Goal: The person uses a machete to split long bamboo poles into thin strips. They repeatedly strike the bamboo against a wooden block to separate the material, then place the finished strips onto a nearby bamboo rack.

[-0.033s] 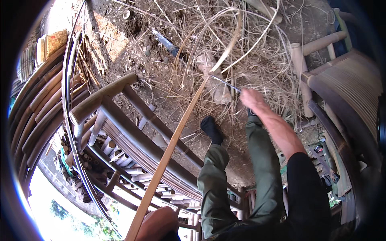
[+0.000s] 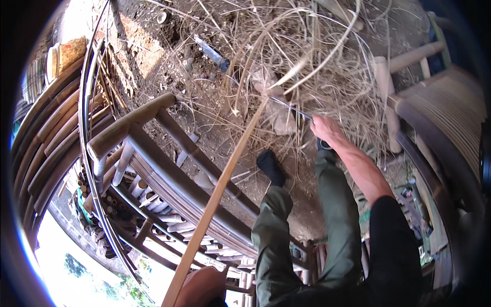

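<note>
A long, flat bamboo strip (image 2: 217, 192) slants from the lower edge up to the middle of the view. My right hand (image 2: 327, 129) is closed around the handle end of a knife, whose thin blade (image 2: 290, 106) meets the strip's far end. Past the blade, a pale peeled sliver (image 2: 294, 71) curls away, blurred by motion, beside another long curved sliver (image 2: 332, 53). Only a bare part of my left arm (image 2: 200, 286) shows at the lower edge, beside the strip; the hand itself is out of sight.
Shavings (image 2: 353, 102) lie heaped over the dirt floor around a stone-like block (image 2: 281, 115). A bamboo bench frame (image 2: 174, 169) stands left of my legs, and a slatted bamboo chair (image 2: 445, 97) at the right. Bent bamboo poles (image 2: 61, 123) are stacked at far left. A blue-handled tool (image 2: 212, 53) lies ahead.
My right hand and the knife have shifted slightly right and toward me in the view. The pale sliver past the blade has changed its curl and looks shorter.
</note>
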`<state>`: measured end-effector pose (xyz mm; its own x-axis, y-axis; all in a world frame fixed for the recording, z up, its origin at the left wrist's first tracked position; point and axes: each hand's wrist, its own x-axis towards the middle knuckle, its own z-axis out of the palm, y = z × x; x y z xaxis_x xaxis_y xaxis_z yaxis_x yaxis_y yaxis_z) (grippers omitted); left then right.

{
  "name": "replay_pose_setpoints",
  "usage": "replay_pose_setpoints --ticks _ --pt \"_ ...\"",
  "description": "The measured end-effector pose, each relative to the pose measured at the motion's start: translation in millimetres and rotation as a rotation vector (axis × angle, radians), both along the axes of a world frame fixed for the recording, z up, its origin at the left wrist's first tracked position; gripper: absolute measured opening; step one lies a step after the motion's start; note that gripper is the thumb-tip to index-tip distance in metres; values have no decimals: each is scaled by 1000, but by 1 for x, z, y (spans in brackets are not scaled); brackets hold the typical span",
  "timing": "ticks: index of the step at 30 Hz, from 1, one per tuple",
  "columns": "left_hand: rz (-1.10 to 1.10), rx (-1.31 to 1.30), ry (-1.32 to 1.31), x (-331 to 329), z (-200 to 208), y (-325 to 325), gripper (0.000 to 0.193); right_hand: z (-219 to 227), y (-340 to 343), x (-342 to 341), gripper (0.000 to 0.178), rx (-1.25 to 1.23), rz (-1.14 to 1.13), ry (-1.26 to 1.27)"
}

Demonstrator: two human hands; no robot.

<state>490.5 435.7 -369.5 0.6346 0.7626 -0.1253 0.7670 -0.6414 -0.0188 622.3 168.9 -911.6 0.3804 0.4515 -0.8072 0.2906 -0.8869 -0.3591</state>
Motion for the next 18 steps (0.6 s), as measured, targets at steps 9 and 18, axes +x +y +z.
replay_pose_setpoints --ticks 9,18 --pt "122 -128 317 -1 10 9 17 92 40 -39 22 583 -106 -114" --pt "120 -175 435 5 16 15 15 15 44 -33 20 211 -99 31"
